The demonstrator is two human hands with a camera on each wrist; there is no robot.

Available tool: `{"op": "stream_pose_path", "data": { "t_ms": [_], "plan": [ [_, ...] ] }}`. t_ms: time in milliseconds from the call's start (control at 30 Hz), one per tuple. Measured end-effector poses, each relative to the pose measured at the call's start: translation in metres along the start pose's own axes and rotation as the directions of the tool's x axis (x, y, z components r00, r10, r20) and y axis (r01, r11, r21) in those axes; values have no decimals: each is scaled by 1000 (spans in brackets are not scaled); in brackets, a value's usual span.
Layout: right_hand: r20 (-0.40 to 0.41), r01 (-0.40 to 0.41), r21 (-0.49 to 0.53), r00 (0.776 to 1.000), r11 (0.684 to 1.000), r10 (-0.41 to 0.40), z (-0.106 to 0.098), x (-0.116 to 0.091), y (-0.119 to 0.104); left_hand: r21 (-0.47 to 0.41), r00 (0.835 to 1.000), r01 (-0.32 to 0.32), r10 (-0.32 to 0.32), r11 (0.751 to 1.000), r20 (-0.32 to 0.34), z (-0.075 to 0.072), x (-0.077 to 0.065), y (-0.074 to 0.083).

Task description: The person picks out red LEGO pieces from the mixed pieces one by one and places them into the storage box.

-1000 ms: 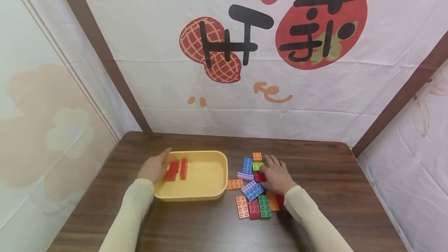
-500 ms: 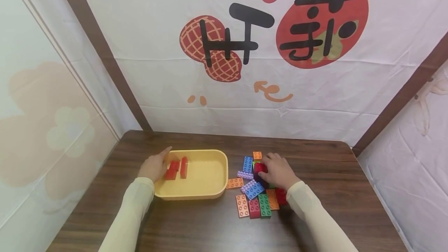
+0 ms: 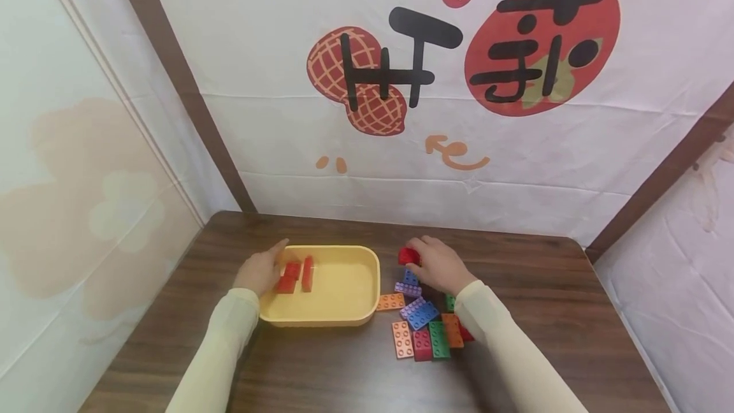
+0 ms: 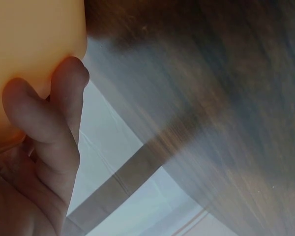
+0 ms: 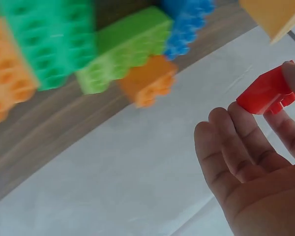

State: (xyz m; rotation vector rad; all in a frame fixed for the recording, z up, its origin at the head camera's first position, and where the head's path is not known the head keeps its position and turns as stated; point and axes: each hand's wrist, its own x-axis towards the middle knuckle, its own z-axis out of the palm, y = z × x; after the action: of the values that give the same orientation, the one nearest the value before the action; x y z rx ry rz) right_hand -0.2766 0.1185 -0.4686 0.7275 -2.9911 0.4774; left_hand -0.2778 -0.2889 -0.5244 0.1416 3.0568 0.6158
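Observation:
My left hand grips the left end of a yellow plastic tray. In the left wrist view, bent fingers press against the tray wall. Several red bricks lie in the tray's left part. With thumb and fingertips, my right hand pinches a red toy building brick above the far side of the brick pile. The right wrist view shows this brick held off the table, studs partly visible; the other fingers of the right hand are extended.
Right of the tray lie loose bricks: orange, purple, blue, peach, dark red and green. A lime brick shows in the right wrist view. A printed cloth hangs behind the table.
My right hand has lifted the red brick from the pile and carried it left and away from me. The left hand stays on the tray. The head view has shifted slightly.

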Motion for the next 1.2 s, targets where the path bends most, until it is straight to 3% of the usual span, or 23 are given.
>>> {"op": "stream_pose_path", "data": {
  "t_ms": [300,733,1200],
  "plan": [
    [1,104,-5,995,995,-104,3,34,-39,1,1000,9,-9,1000,-21,5,2,-5],
    [75,203,-47,977,978,-200,18,72,-86,-4,999,18,-18,1000,-41,7,3,-5],
    [147,227,-108,967,968,-210,42,102,-117,3,998,43,-43,999,-37,3,0,-1]
  ]
}}
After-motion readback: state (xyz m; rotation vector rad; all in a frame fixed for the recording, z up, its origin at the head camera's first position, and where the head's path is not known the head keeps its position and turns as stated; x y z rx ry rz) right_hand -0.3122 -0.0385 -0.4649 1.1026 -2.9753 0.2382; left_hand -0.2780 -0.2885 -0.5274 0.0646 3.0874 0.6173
